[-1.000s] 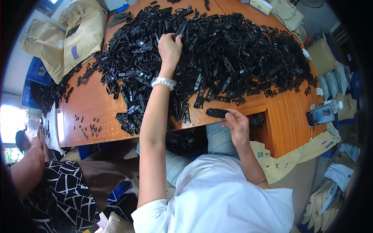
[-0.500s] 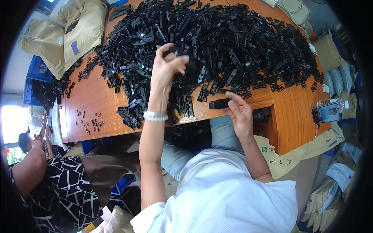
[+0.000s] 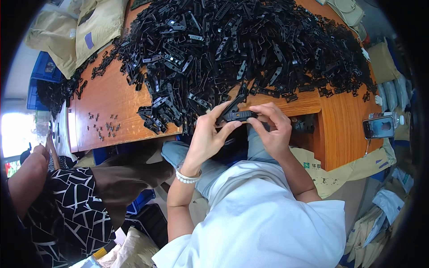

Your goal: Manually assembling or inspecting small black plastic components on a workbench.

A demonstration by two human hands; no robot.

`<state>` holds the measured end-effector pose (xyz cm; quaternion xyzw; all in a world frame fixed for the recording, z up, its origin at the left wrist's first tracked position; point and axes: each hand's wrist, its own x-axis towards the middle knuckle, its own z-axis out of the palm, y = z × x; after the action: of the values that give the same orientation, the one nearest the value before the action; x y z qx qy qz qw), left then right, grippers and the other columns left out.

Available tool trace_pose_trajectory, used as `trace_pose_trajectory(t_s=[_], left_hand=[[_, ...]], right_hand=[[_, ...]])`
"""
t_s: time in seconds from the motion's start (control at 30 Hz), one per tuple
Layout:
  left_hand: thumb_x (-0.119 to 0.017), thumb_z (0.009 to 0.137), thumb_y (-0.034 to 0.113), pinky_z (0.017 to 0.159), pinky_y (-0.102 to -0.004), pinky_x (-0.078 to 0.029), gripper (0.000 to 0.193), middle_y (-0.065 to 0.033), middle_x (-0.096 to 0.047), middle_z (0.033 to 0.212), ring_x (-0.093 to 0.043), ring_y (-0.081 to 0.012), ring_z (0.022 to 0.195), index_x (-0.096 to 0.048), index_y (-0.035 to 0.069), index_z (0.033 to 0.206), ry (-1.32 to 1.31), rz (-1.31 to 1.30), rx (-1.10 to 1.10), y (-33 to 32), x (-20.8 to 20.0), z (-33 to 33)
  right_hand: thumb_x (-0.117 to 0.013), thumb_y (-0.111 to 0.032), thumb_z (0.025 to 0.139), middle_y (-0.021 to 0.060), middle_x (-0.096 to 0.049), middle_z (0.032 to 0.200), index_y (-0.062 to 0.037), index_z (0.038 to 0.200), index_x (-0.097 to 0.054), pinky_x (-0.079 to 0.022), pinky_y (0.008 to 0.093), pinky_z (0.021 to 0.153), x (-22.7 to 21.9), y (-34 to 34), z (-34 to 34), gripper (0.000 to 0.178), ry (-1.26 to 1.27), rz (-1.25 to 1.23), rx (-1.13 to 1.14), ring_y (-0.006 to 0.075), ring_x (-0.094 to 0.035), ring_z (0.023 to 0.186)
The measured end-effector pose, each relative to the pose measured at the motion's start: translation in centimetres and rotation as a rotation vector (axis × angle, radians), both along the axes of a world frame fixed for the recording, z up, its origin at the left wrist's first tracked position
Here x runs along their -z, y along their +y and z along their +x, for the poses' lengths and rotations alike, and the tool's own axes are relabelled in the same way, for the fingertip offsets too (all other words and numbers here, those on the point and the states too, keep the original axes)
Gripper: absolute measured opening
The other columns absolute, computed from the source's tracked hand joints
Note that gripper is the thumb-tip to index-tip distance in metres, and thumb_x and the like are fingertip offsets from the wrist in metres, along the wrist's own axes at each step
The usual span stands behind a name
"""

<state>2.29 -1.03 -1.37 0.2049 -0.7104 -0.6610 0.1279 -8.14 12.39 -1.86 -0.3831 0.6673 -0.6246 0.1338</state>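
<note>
Just off the table's near edge, both my hands meet at a black plastic piece (image 3: 240, 116), blocky and roughly level. My left hand (image 3: 209, 136), with a pale beaded bracelet at its wrist, pinches its left end between thumb and fingers. The right end sits in the closed fingertips of my right hand (image 3: 275, 129). A slimmer black plastic strip (image 3: 237, 101) slants up from the left fingers; whether it is joined to the blocky piece I cannot tell. Beyond the hands spreads a large heap of similar black plastic parts (image 3: 214, 49).
Small dark pieces (image 3: 105, 127) lie scattered on the wooden table (image 3: 134, 105) at left. A phone (image 3: 378, 127) stands at the right edge beside a clear bottle. Paper sacks (image 3: 96, 33) rest at the far left. Another person (image 3: 73, 210) sits close on my left.
My left hand has come back from over the heap to meet the right hand at the black piece. A slim black strip now shows at its fingers. The right hand has stayed nearly in place.
</note>
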Motion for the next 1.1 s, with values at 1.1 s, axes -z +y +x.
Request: trace_pose_trajectory(t_s=[1.1], left_hand=[[-0.061,0.078,0.009,0.052,-0.022,-0.046,0.013,-0.0057,-0.061,0.066,-0.059,-0.0109,0.059,-0.063,-0.003,0.083,-0.022,-0.369,-0.425,-9.5,2.2,5.1]], right_hand=[[-0.052,0.011,0.076,0.0099,-0.059,0.087,0.0019,0.093,-0.063,-0.048,0.0206,0.054,1.5,0.2,0.3,0.022,-0.057,0.245,-0.534,0.0129,-0.058,0.063]])
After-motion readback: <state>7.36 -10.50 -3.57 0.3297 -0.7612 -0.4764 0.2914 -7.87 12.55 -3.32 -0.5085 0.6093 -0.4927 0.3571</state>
